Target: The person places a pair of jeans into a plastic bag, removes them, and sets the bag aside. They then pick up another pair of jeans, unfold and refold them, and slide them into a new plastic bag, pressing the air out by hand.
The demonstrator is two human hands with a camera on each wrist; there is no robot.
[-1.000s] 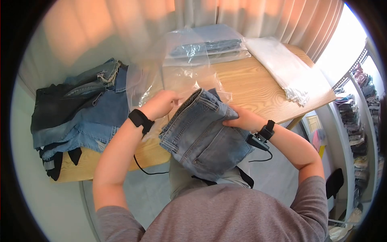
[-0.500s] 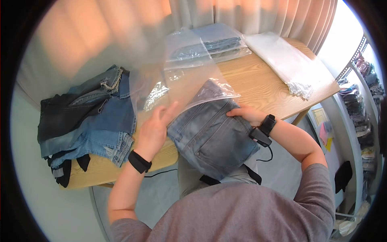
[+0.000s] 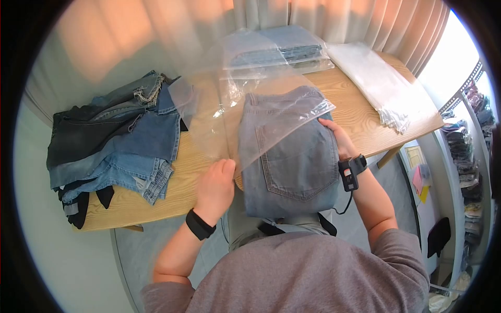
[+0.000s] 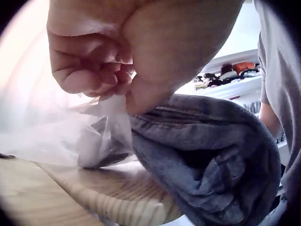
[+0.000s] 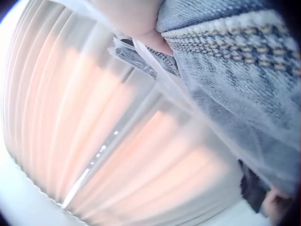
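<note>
Folded blue-grey jeans (image 3: 297, 175), back pocket upward, lie partly inside a clear plastic bag (image 3: 209, 120). The bag's mouth runs slantwise across the pocket, so the waistband end shows through the film. My left hand (image 3: 216, 190) pinches the bag's near edge beside the jeans; in the left wrist view the film (image 4: 115, 117) bunches under the fingertips. My right hand (image 3: 342, 141) grips the right side of the jeans, its thumb on top near the bag's corner and its other fingers hidden beneath. In the right wrist view denim and stitching (image 5: 225, 42) sit right against that hand.
A heap of jeans and denim pieces (image 3: 115, 135) covers the left of the wooden table (image 3: 355, 104). Bagged folded jeans (image 3: 279, 49) lie at the back, and a stack of clear bags (image 3: 370, 78) on the right. Filled shelves (image 3: 462, 172) stand further right.
The jeans have turned upright and moved further into the bag. My left hand, loose with fingers spread half a second ago, now pinches the bag's edge. My right hand stays on the jeans' right side.
</note>
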